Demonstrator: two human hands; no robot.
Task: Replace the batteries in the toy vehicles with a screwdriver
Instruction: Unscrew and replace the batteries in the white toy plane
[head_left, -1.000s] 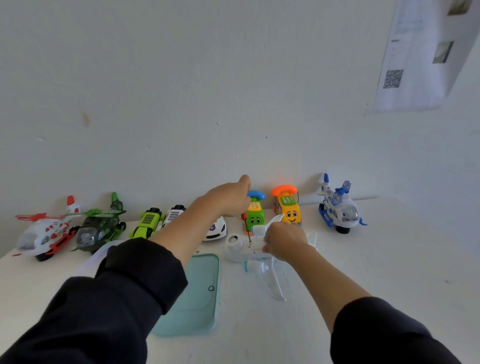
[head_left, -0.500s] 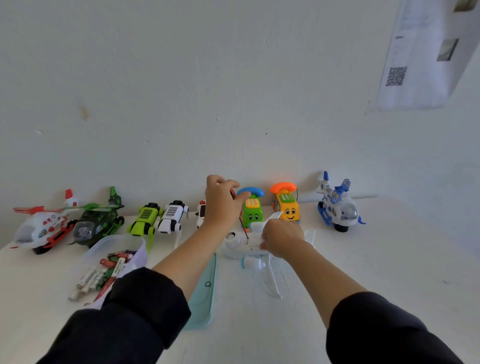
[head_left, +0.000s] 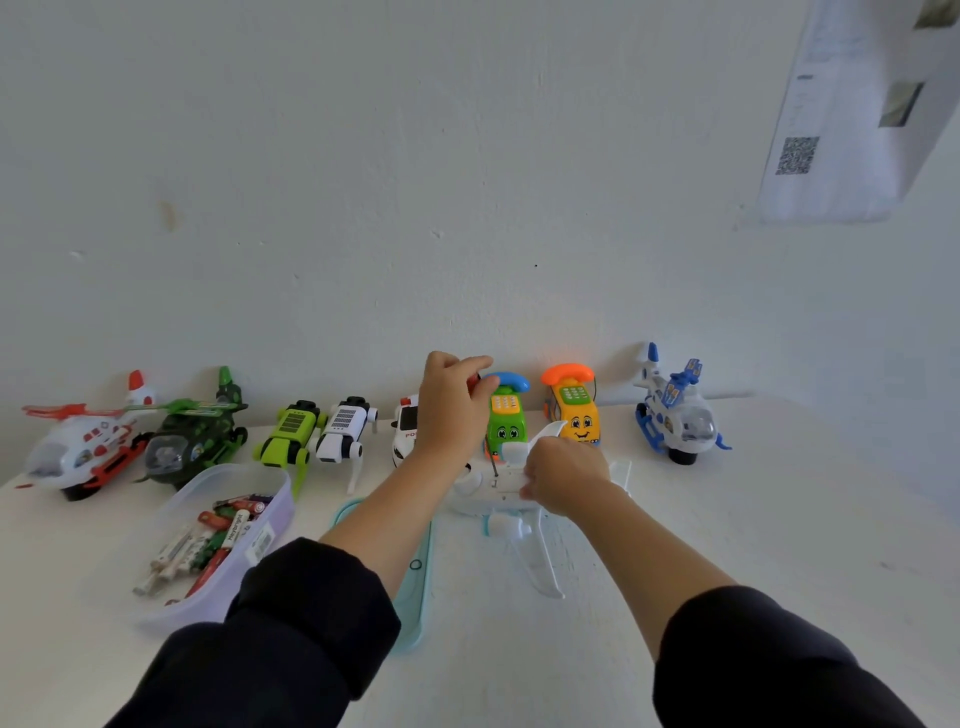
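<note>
Head view shows a white toy plane (head_left: 498, 493) lying on the white table (head_left: 753, 519), near the middle and in front of a row of toys along the wall. The right hand (head_left: 563, 475) grips the plane's body with curled fingers. The left hand (head_left: 449, 410) is raised above it, fingers curled around the red handle of a screwdriver (head_left: 492, 457), whose thin shaft runs down to the plane's body.

Just behind stand a green toy phone car (head_left: 506, 415) and an orange one (head_left: 574, 410), with a blue-and-white helicopter (head_left: 675, 415) further right. To the left are a white police car (head_left: 405, 431), a white robot dog (head_left: 345, 431), a green robot dog (head_left: 288, 434), a dark green helicopter (head_left: 195, 436) and a red-and-white helicopter (head_left: 83, 447). A clear tub (head_left: 270, 519) holding batteries (head_left: 208, 543) sits front left, beside a pale teal lid (head_left: 415, 587).
</note>
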